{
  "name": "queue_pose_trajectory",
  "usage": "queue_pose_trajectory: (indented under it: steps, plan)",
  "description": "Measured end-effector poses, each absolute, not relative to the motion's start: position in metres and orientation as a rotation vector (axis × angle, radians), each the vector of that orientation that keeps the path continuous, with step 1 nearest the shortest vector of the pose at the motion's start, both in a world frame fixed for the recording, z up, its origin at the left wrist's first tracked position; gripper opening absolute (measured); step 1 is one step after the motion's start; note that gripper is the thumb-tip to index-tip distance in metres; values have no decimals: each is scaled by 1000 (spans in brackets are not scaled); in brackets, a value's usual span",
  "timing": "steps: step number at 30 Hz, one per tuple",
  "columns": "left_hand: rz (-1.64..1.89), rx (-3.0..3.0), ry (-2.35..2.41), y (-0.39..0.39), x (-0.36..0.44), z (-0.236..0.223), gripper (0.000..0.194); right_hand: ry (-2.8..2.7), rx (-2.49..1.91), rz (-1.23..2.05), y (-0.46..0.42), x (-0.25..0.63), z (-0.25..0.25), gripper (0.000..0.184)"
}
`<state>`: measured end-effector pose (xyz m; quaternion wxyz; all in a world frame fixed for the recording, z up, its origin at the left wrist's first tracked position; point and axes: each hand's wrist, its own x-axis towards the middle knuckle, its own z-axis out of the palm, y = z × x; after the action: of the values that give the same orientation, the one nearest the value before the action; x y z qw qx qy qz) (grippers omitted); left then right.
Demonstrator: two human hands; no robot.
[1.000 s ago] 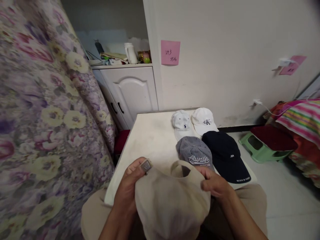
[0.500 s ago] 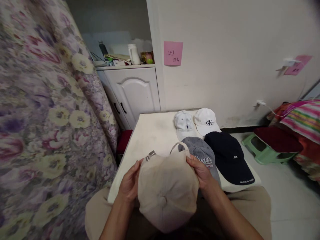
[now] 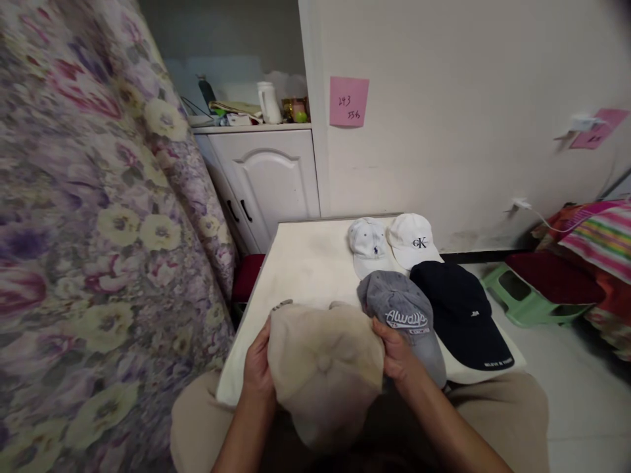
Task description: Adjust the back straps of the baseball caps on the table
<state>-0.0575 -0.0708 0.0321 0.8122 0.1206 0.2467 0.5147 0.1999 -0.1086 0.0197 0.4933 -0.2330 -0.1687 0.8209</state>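
A beige cap (image 3: 323, 368) is held over the near edge of a small white table (image 3: 300, 269), crown up. My left hand (image 3: 257, 368) grips its left side and my right hand (image 3: 398, 355) grips its right side, fingers curled on the fabric. The cap's back strap with a metal buckle (image 3: 282, 305) points away from me. Right beside my right hand lies a grey cap (image 3: 401, 315) with "Always" lettering. A dark navy cap (image 3: 461, 312) lies to its right. Behind them sit two white caps (image 3: 367, 243), one with a "CK" logo (image 3: 413, 240).
A floral purple cloth (image 3: 89, 217) fills the left side. A white cabinet (image 3: 263, 180) with a jug and clutter on top stands behind the table. Pink notes are stuck on the wall (image 3: 348, 100). A green stool (image 3: 522, 295) and striped bedding (image 3: 591, 243) are at the right.
The beige cap has tipped from its open back facing up to crown up and come lower over the table edge. Both hands have shifted down along its sides.
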Motion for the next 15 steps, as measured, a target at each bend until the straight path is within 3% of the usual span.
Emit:
queue_pose_trajectory:
  steps: [9,15]
  plan:
    - [1079,217,816,-71,-50,40,25,-332,-517,1823,-95,186,15,33]
    - [1079,286,635,-104,-72,-1,27,-318,-480,1814,-76,181,25,27]
